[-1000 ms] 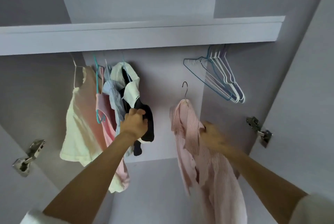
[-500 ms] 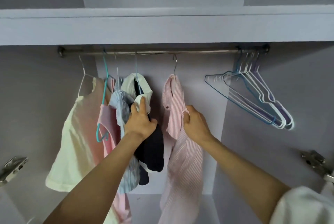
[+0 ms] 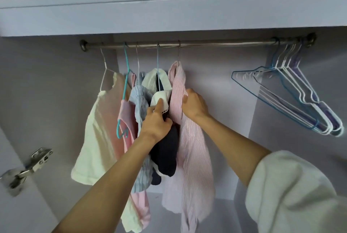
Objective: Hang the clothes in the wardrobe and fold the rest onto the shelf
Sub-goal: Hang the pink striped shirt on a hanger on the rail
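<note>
While the left hand (image 3: 156,121) grips the navy garment (image 3: 167,150) by its white collar, the right hand (image 3: 194,104) pinches the pink striped shirt (image 3: 189,157) just right of it, both hanging from the far rail (image 3: 206,43).

Wardrobe walls (image 3: 216,101) pale lilac-grey, rail (image 3: 216,43) silver. L to R: cream top (image 3: 99,138), plain pink top (image 3: 126,118) on teal hanger (image 3: 125,86), blue/white striped top (image 3: 139,106), navy dress (image 3: 165,152) w/ white collar (image 3: 159,96), pink/white pinstripe shirt (image 3: 191,157). Spare hangers (image 3: 293,99): blue, white, purple. Sleeve (image 3: 293,195) white.
</note>
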